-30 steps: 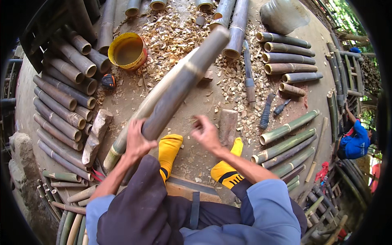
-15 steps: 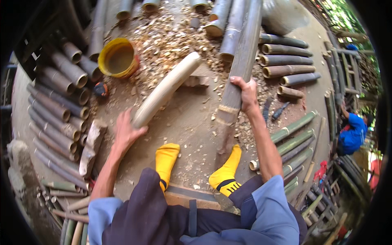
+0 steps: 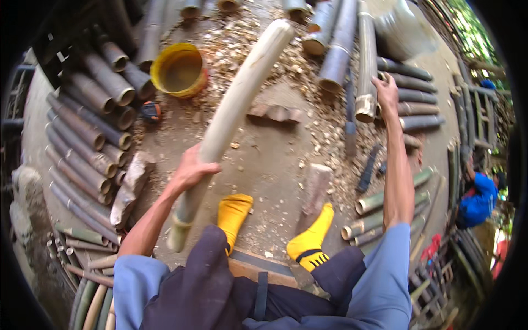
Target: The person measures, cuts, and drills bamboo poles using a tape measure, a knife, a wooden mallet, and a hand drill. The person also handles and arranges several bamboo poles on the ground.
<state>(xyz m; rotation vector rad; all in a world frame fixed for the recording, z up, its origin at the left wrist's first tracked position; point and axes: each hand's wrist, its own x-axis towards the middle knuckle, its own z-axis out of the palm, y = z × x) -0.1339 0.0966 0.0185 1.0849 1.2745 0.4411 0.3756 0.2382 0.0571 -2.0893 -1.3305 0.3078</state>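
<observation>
Brown ground [image 3: 269, 165] spread beneath us, with wood chips [image 3: 220, 38] strewn over its far part. On our left, dark tubes [image 3: 82, 157] lay side by side. Our pale pole [image 3: 242, 93] slanted away from us, its far end to the right toward the chips, its near end beside our left leg [image 3: 201, 261]. A grey tube [image 3: 366, 60] was over on our right, well apart from the pole. Left of the pole stood a yellow bucket [image 3: 201, 82]. Our left hand [image 3: 192, 168] was closed around the pole's lower part, thumb across it. Our right hand [image 3: 388, 92] was beside the grey tube's near end, fingers bent; we could not tell whether it gripped the tube.
</observation>
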